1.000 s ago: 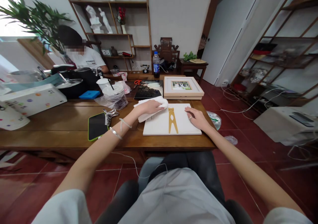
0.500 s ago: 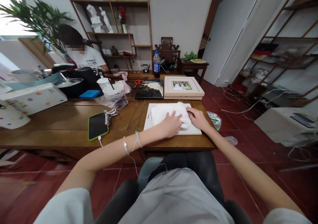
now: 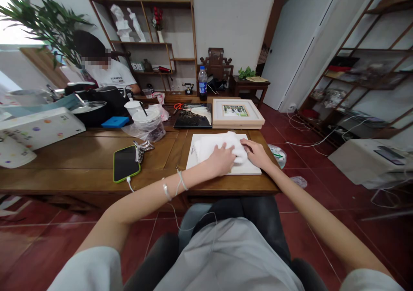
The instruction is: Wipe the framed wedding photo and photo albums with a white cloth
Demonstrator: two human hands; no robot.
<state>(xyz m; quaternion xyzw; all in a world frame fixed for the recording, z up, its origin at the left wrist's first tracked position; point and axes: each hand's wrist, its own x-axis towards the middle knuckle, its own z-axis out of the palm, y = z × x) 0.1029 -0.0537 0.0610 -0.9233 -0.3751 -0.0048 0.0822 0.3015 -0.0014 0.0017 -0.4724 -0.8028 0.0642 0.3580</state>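
Resting on the white cloth [image 3: 210,145] is the left hand [image 3: 223,160].

White soft cloth [image 3: 208,148], crumpled at right, lying across a flat white rectangular board [image 3: 253,170]

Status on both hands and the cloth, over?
Left hand spread on white cloth. Right hand on right side of white board. Cloth partly covering board. Framed photo just beyond.

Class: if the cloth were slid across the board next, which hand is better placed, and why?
Probably the left hand: it lies spread on the cloth. The right hand rests at the right edge of the board, better suited to steadying it.
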